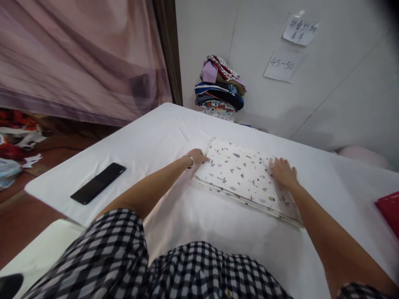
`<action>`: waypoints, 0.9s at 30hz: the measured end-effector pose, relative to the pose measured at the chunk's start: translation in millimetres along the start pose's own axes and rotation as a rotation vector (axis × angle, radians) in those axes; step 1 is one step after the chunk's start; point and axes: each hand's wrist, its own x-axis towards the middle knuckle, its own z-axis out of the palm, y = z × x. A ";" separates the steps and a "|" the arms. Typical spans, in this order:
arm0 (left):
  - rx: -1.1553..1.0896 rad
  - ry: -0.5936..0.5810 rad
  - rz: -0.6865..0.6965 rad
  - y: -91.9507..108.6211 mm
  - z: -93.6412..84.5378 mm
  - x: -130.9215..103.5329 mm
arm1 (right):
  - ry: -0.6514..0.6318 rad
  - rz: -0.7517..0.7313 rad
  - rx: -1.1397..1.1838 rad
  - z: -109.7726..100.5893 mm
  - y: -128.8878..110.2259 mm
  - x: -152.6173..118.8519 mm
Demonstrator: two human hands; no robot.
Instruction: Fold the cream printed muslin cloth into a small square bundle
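Observation:
A white cloth with small printed figures (241,172) lies folded into a flat rectangle on the white table. At its left edge is my left hand (198,156), fingers closed on the edge of the cloth, a bracelet at the wrist. My right hand (283,172) rests on the right part of the cloth near its far corner, with its fingers spread.
A black phone (98,183) lies on the left of the white table (156,124). Folded clothes (220,89) are stacked beyond the far edge, by the wall. Something red (389,211) sits at the right edge. A pink curtain (84,54) hangs at the left.

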 end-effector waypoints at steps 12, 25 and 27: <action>-0.045 0.021 0.009 -19.6 10.5 -15.9 | -0.058 -0.469 0.075 10.1 -83.8 -73.8; 0.029 -0.024 0.012 -37.3 14.8 -41.0 | -0.193 -0.764 0.285 -7.1 -139.6 -107.9; -0.005 0.002 0.011 -40.3 16.6 -41.5 | -0.103 -0.842 0.350 -5.7 -152.1 -110.3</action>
